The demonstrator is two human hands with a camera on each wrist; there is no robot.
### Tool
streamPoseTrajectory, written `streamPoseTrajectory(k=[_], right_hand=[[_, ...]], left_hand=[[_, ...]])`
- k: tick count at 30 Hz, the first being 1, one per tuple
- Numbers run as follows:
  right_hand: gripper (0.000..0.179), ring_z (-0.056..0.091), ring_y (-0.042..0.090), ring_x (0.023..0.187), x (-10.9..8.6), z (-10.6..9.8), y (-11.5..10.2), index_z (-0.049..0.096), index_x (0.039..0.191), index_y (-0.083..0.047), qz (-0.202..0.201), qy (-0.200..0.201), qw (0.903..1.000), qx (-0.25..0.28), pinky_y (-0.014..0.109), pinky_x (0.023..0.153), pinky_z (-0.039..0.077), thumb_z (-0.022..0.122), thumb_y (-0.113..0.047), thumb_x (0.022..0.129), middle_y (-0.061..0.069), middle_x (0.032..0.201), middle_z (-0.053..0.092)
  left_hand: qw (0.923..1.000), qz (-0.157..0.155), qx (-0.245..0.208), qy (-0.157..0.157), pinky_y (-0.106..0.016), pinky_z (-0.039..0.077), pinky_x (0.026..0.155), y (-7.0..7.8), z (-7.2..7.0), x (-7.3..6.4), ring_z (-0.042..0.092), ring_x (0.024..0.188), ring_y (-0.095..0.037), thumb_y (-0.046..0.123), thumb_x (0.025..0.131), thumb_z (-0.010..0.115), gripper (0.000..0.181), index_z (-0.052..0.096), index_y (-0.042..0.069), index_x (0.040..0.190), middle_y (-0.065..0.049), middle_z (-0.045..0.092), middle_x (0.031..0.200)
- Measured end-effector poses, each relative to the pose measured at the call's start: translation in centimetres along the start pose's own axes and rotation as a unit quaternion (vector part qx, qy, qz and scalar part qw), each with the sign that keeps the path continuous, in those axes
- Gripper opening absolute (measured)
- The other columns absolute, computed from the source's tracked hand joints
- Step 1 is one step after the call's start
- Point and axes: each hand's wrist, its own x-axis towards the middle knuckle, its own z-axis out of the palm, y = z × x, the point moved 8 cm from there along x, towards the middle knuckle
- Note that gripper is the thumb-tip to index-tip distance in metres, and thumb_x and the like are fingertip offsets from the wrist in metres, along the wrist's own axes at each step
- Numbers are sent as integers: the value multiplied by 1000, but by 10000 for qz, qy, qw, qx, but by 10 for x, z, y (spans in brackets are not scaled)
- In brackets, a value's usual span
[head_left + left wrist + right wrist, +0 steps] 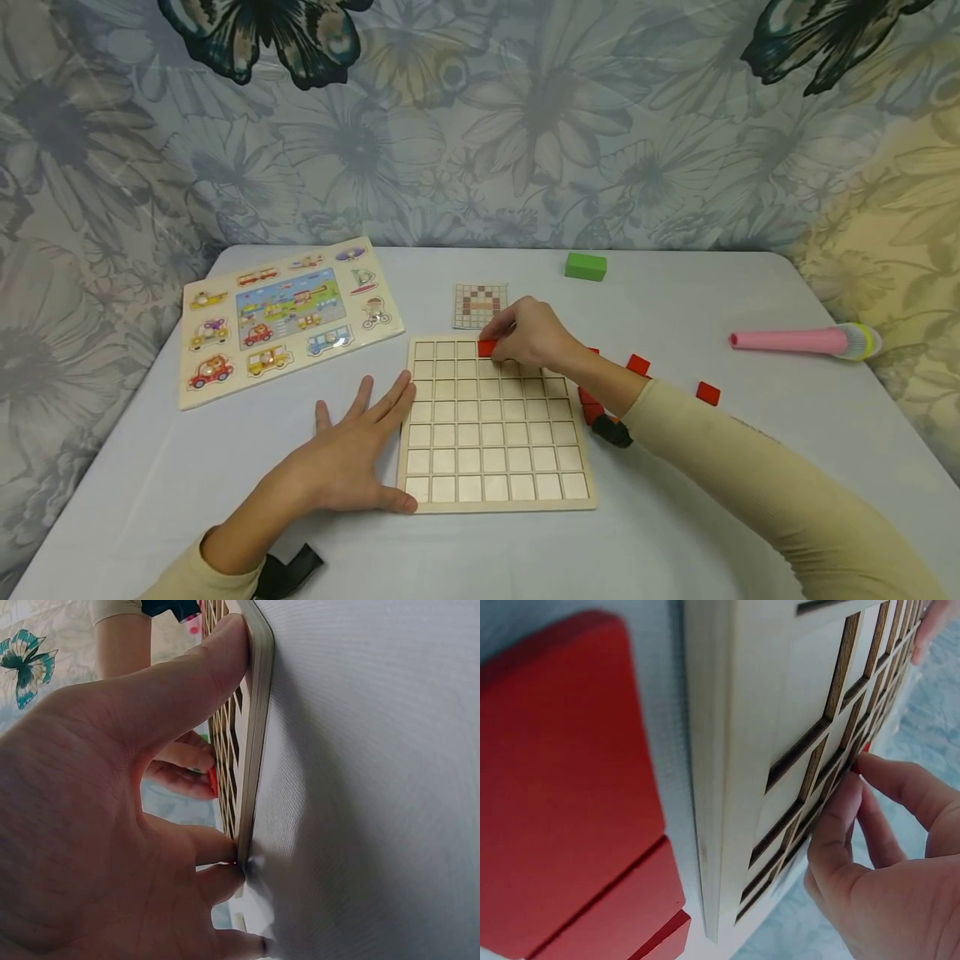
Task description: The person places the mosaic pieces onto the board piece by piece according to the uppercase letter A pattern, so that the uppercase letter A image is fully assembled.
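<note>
A pale wooden grid board (468, 412) of square recesses lies flat on the table. My right hand (528, 337) is at its far edge, fingers and thumb pinching a red square tile (487, 348) at the top row. In the right wrist view only a sliver of that tile (867, 747) shows by the fingertips. My left hand (352, 458) lies along the board's left side with fingers spread. In the left wrist view its thumb (217, 664) touches the board's rim. More red tiles (592, 413) lie right of the board, partly hidden by my right forearm.
Behind the board lies a small patterned grid card (472, 312). A vehicle picture puzzle (225, 292) sits at the left back. A green block (586, 267) stands near the back edge, a pink toy microphone (795, 341) at right. Single red tiles (708, 393) lie scattered nearby.
</note>
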Motion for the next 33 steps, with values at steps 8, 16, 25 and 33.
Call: streamPoseTrajectory(k=[8,16,25,33], right_hand=[[25,67,18,86,-2,1,2,83,101,-14,-5,-85,10000,-9,30,76,55,80,-1,80,4,95,76],[25,69,22,100,-13,-14,6,82,108,-15,-207,-78,9997,72,35,80,57,81,-9,84,6,109,75],[27,69,24,99,-39,-48,19,79,118,-12,-174,21,9996,203,35,79,57,77,-12,91,8,114,75],[28,67,26,104,-61,-78,50,77,120,-11,220,271,9993,-96,36,86,56,69,-9,94,12,119,73]], left_hand=[[10000,-51,-32,-22,-95,1,97,2,2,0,2,159,-50,67,66,88,136,15,15,169,4,1,177],[10000,-20,-54,-51,-95,-1,98,3,4,2,-1,159,-49,66,67,89,136,14,15,169,4,0,177],[10000,15,9,18,-96,2,96,5,0,-1,2,159,-51,67,68,88,135,15,15,169,3,2,177],[10000,41,-4,77,-96,2,95,4,-1,-1,3,158,-52,68,68,87,134,17,14,168,2,4,177]])
